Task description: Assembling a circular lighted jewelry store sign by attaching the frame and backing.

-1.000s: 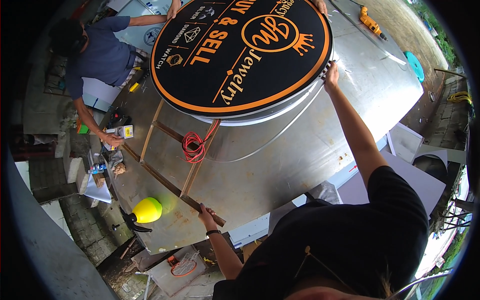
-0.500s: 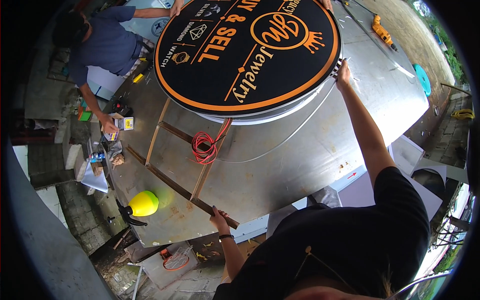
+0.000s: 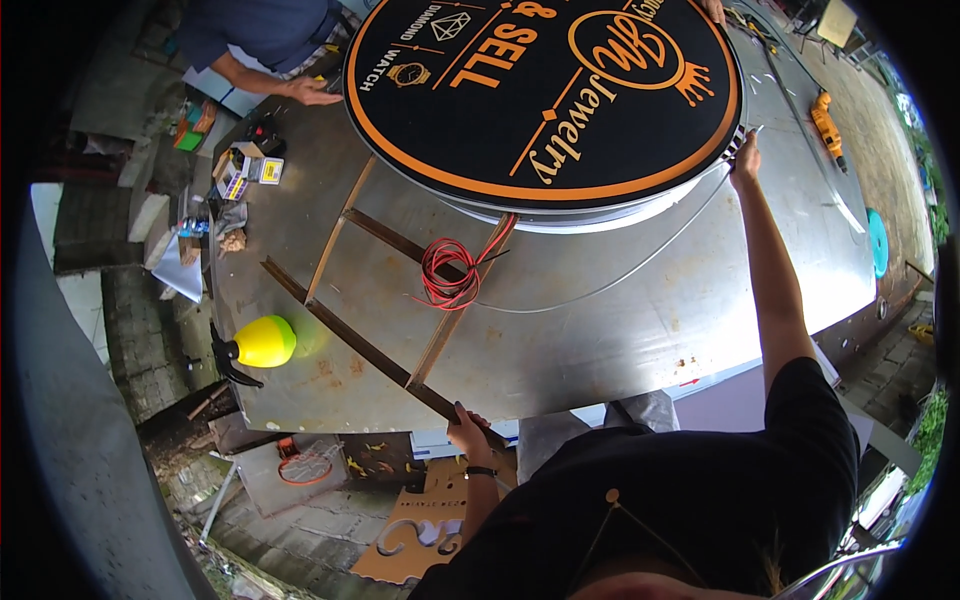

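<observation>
A large round black sign (image 3: 470, 120) with an orange border lies on the metal table, fixed to a brown metal frame (image 3: 360, 345) that sticks out toward me. My left hand (image 3: 468, 432) is closed around the near bar of that frame. At the sign's right edge, my right hand (image 3: 746, 160) grips the rim, its fingertips partly hidden beside a small striped patch. A coil of red and black wire (image 3: 450, 272) rests on the frame. From near the rim, a thin pale cable (image 3: 600, 285) curves across the table to the coil.
A person's hand (image 3: 312, 92) reaches the sign's left edge; another hand (image 3: 714, 10) holds its far edge. A yellow spray bottle (image 3: 265, 342) lies at left, near small boxes (image 3: 250, 168). An orange drill (image 3: 828, 130) and teal disc (image 3: 877, 243) are at right.
The person's hand at left has left the small boxes and moved to the sign's edge. My view has shifted, so the sign and frame appear farther right. Both my hands keep their holds.
</observation>
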`<control>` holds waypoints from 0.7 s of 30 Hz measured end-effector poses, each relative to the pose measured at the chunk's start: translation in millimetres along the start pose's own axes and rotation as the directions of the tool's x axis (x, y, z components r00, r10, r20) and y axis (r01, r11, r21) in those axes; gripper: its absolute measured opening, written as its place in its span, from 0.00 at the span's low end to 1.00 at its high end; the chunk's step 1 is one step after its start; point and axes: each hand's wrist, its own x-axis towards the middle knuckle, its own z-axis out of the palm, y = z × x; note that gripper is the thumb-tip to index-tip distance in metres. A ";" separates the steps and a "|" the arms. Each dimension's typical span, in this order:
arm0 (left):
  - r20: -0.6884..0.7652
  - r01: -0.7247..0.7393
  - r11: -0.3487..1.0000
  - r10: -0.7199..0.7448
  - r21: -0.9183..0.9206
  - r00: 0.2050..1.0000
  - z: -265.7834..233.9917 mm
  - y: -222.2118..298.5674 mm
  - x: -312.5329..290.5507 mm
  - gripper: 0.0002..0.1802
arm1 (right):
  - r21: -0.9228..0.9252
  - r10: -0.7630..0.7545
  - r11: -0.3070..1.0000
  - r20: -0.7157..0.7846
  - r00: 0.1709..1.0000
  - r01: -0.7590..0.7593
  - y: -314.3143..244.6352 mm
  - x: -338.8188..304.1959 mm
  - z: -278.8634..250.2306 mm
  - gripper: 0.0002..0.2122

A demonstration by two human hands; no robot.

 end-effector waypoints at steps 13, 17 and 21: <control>-0.100 0.106 0.983 -0.122 -0.152 0.987 33.1 -29.5 -56.2 0.21 | -0.071 0.054 0.996 0.117 0.992 -0.045 4.0 65.1 39.1 0.25; -0.079 0.169 0.965 -0.187 -0.199 0.979 42.9 -33.7 -70.4 0.21 | -0.067 0.062 0.996 0.130 0.990 -0.054 3.6 70.8 62.5 0.25; -0.036 0.239 0.930 -0.258 -0.278 0.965 56.1 -37.0 -83.4 0.22 | -0.092 0.074 0.994 0.168 0.983 -0.059 -0.7 85.7 77.3 0.24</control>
